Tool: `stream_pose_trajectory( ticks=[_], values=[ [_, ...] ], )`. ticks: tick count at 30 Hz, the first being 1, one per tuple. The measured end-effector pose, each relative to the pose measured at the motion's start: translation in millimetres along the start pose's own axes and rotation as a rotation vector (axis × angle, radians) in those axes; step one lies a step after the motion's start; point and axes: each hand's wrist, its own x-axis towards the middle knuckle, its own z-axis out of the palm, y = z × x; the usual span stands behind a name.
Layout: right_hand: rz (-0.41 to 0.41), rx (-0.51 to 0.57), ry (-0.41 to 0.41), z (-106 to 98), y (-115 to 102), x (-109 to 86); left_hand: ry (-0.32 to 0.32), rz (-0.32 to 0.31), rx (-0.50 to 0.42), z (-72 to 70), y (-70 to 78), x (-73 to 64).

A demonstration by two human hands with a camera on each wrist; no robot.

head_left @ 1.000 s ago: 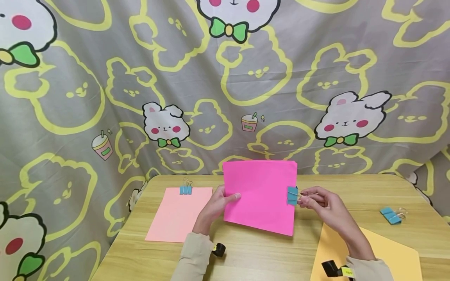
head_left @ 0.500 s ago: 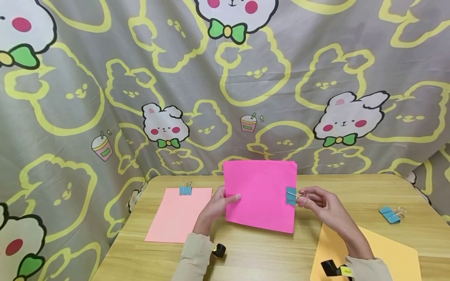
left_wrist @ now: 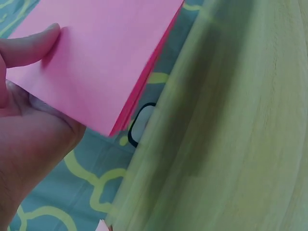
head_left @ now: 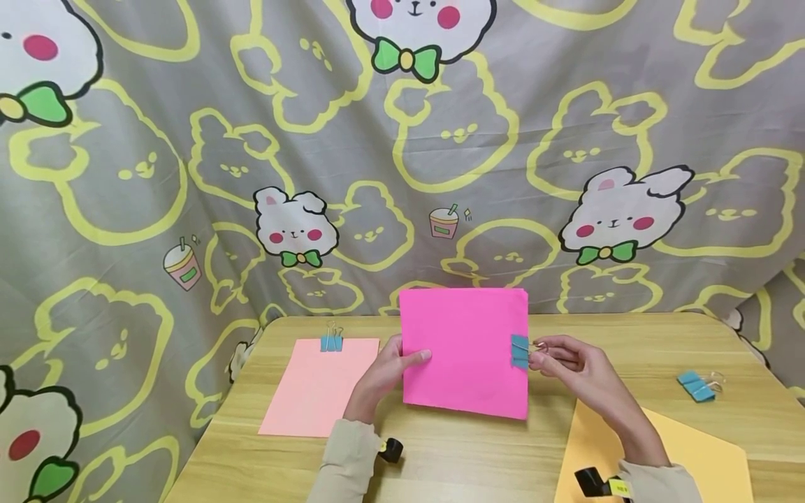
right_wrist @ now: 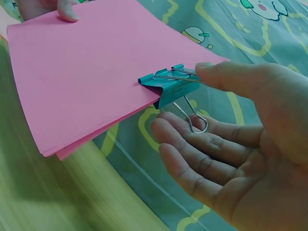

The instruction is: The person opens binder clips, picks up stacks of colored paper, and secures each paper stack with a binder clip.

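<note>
Above the table, my left hand grips the left edge of a stack of bright pink paper sheets, its thumb on the front face. A blue binder clip sits over the stack's right edge. My right hand holds the clip by its wire handles. In the right wrist view, the thumb presses the upper handle near the clip, while the lower handle hangs against the curled fingers. Several sheet edges show at the stack's side in the left wrist view.
Light pink paper with blue binder clips at its top edge lies on the left of the wooden table. Yellow-orange paper lies front right, with more blue binder clips beyond it. A patterned curtain hangs behind.
The binder clip has shifted slightly left over the pink stack's edge, and the stack has tilted a little. Both hands stay in nearly the same places, still holding stack and clip.
</note>
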Motion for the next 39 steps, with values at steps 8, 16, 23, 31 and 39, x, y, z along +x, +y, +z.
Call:
stream_pose_trajectory(
  ticks=[8, 16, 23, 31, 39],
  values=[
    [0.0, 0.056, -0.008, 1, -4, -2.2, 0.024, 0.036, -0.032, -9.3, 2.2, -1.7],
    [-0.014, 0.028, -0.028, 2, -7, -1.6, -0.032, 0.07, 0.047, -25.5, 11.1, -10.5],
    [-0.008, -0.002, -0.059, 5, -4, -1.2, -0.174, 0.036, 0.242, -31.0, 15.9, -15.2],
    [-0.052, -0.064, -0.086, 20, -1, 0.6, -0.268, -0.013, 0.34, -13.1, 22.8, -14.1],
    [-0.032, -0.187, -0.068, 42, -1, 4.7, -0.214, 0.038, 0.349, 12.3, 19.4, -5.9]
  ],
)
